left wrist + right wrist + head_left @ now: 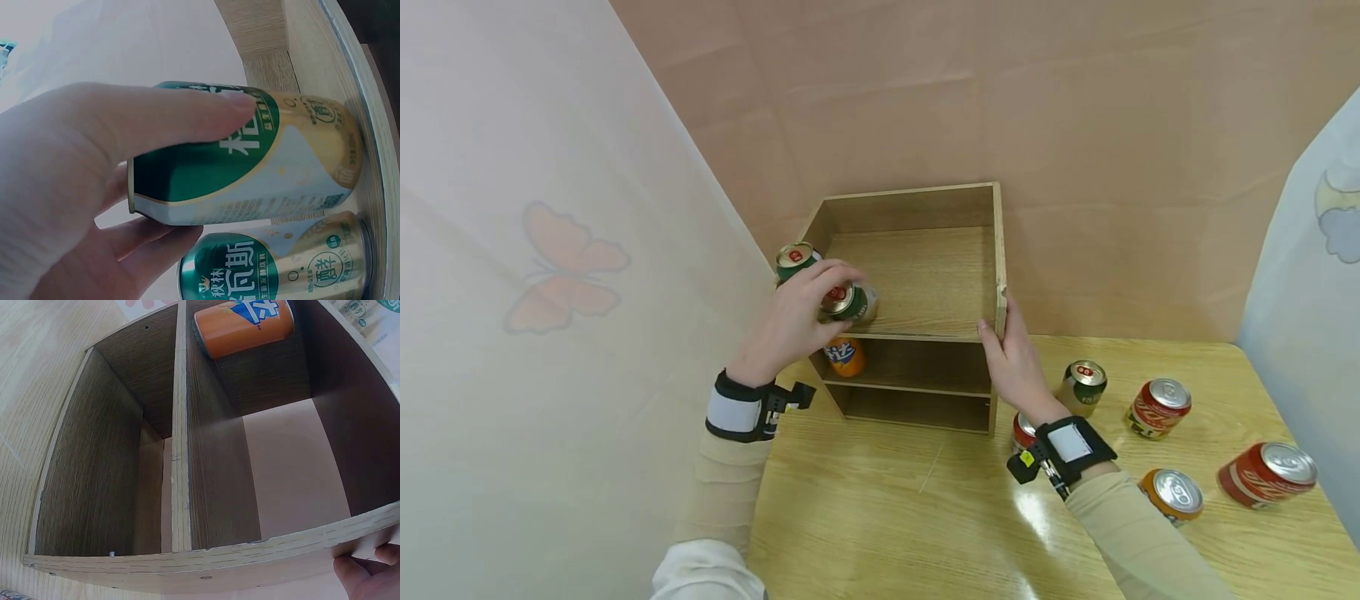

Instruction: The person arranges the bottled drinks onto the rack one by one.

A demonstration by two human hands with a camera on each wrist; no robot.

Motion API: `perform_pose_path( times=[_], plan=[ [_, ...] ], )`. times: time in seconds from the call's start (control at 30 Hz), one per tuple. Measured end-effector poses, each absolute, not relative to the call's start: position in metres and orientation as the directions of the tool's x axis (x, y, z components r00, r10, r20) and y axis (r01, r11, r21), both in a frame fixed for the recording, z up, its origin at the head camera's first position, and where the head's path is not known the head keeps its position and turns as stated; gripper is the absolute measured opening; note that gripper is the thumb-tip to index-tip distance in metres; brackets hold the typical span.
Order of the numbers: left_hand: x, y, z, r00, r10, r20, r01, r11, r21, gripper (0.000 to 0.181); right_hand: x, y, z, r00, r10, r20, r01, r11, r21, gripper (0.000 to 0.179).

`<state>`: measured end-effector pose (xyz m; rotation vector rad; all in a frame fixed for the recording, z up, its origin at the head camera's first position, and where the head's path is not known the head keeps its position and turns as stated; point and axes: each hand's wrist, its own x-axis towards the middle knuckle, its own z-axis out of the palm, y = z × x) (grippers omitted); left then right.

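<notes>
My left hand [790,321] grips a green and gold drink can [206,156], which stands at the front left of the top of a small wooden shelf unit [925,275]. Beside it, on the same surface, is a second green and gold can [794,257]; the two appear close together in the left wrist view. My right hand [1018,362] holds the unit's right side panel near the front edge, thumb on one face and fingers on the other. An orange can [244,328] stands at the left of the middle compartment.
Right of the unit, the table [880,508] bears a green and gold can [1083,387], a red can [1158,408], another red can [1266,475] and an orange can [1171,495]. My right wrist partly hides one more red can [1022,433]. A white partition [587,375] runs along the left.
</notes>
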<state>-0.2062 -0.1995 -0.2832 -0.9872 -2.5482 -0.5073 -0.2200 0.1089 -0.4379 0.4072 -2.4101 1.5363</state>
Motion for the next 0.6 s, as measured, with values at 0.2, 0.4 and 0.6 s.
perform_pose_path(
  times=[0.2,0.4,0.6],
  plan=[
    [-0.211,-0.199,-0.280,-0.730,0.544,0.415,0.664,0.709,0.237,0.062,-0.219,0.110,-0.437,-0.929,-0.096,0.358,-0.365,0.408,-0.837,0.072],
    [-0.216,-0.197,-0.276,-0.746,0.524,0.410,0.647,0.715,0.264,0.062,-0.219,0.111,-0.437,-0.929,-0.092,0.359,-0.364,0.414,-0.834,0.072],
    [-0.221,-0.195,-0.271,-0.777,0.514,0.364,0.613,0.748,0.254,0.068,-0.219,0.110,-0.438,-0.927,-0.091,0.363,-0.367,0.416,-0.832,0.072]
  ],
)
